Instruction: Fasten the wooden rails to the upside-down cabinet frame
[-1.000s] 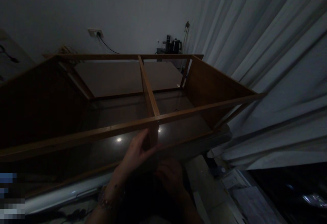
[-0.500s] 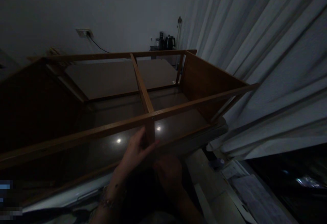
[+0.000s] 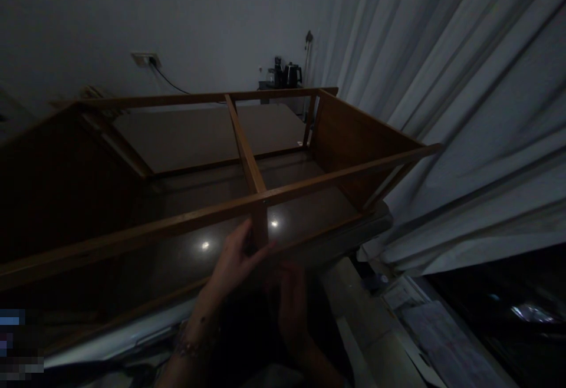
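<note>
A large brown wooden furniture frame lies in front of me, with side panels and a pale grey-brown panel across its bottom. My left hand grips the short front upright, its fingers behind and the thumb across the near side. Just below and to the right, my right hand is in deep shadow close to the foot of that upright. Its fingers are dark and blurred, so whether they hold anything cannot be made out. A crossbar runs from the upright's top to the far rail.
White curtains hang along the right. At the back, a black kettle stands near a wall socket with a plugged-in cord. The frame rests on a padded grey surface. Flat boards or boxes lie on the floor at right.
My right hand has turned and its fingers now point more upward beneath the upright. The left hand stays on the upright. The view has shifted slightly.
</note>
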Demonstrator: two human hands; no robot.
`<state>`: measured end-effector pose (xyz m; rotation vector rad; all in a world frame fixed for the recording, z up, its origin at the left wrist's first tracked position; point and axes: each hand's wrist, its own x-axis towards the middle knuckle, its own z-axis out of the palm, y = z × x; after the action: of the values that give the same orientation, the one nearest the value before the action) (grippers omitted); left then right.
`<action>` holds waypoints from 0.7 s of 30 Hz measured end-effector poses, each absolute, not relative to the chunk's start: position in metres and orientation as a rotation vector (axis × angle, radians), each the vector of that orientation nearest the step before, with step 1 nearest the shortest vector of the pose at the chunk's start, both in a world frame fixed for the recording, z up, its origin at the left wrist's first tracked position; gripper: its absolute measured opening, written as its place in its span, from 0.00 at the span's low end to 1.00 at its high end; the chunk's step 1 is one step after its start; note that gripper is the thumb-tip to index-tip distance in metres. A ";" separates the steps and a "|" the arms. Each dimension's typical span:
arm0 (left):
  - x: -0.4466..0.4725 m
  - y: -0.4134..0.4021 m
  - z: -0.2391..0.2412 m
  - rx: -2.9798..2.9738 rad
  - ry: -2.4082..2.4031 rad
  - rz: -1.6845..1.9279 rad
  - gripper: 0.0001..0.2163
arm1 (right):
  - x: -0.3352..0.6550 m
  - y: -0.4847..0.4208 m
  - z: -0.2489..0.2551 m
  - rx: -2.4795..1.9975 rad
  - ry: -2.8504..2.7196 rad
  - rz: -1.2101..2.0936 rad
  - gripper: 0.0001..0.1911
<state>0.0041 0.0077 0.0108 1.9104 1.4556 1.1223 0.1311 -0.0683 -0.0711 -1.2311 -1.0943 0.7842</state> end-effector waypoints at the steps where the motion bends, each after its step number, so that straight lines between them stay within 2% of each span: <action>1: 0.004 0.008 0.011 1.909 1.448 1.128 0.19 | 0.128 -0.070 -0.072 -1.212 -1.037 0.846 0.13; 6: 0.004 0.008 0.012 1.911 1.455 1.089 0.20 | 0.122 -0.071 -0.087 -1.139 -0.983 0.939 0.13; 14: 0.003 0.008 0.006 1.891 1.520 1.055 0.23 | 0.141 -0.061 -0.090 -1.050 -1.409 0.617 0.18; 21: 0.003 0.007 0.009 1.896 1.489 1.062 0.19 | 0.160 -0.056 -0.077 -0.922 -1.695 0.578 0.13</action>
<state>0.0030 0.0075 0.0093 1.8962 1.4888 1.0623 0.1605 -0.0564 -0.0769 -0.9222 -1.6951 0.5775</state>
